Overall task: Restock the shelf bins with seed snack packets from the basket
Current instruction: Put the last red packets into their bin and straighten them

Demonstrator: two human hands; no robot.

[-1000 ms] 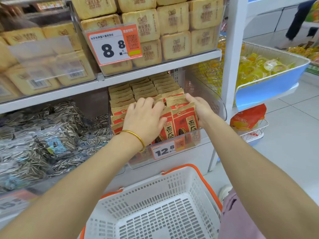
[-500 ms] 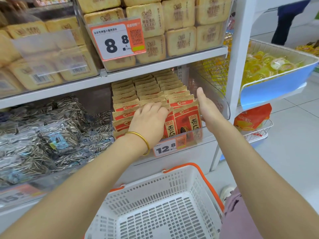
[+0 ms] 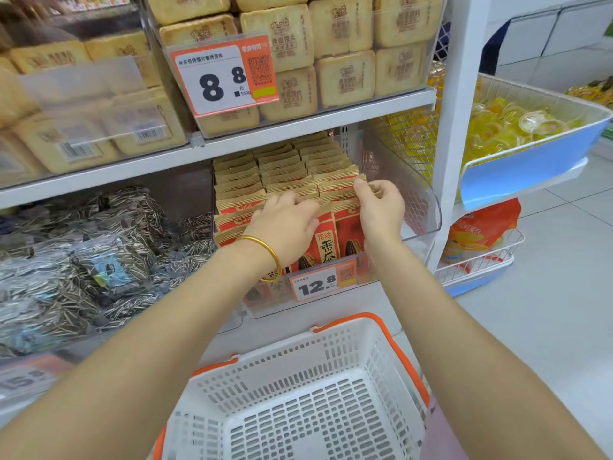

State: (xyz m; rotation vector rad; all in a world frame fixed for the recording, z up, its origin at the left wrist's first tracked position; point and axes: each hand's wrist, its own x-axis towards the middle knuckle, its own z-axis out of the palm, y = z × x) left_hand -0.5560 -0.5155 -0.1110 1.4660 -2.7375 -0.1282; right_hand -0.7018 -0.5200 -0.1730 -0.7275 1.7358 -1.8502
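While both hands are working inside the clear bin (image 3: 428, 200), the upper shelf (image 3: 315, 124) is overhanging the rear packets closely, leaving only a low gap at 12 o'clock. The bin's curved wall is standing just beside the right hand (image 3: 381, 210) at its 3 o'clock, with a little open room between them, and the white upright (image 3: 454, 127) is rising beyond it. The bin's front lip, carrying the price tag (image 3: 318, 283), is lying under both wrists at 6 o'clock. The basket (image 3: 331, 360) is sitting lower still at 6 o'clock, its rim apart from the forearms crossing above it. Open floor (image 3: 547, 310) is lying at 4 o'clock.

Against the frame half a second earlier, the right hand is no longer lying flat and straight-fingered along the row's right side; it is now curling onto the packet tops. The left hand (image 3: 285, 227) is sitting in much the same spot.

The seed packets (image 3: 285, 167) are standing upright in three columns in the bin. The left hand, wearing a gold bangle (image 3: 265, 257), is resting with loosely bent fingers over the middle column's tops, gripping nothing. The right hand is pinching a right-column packet's top edge between thumb and curled fingers. The hands are working close together, not touching
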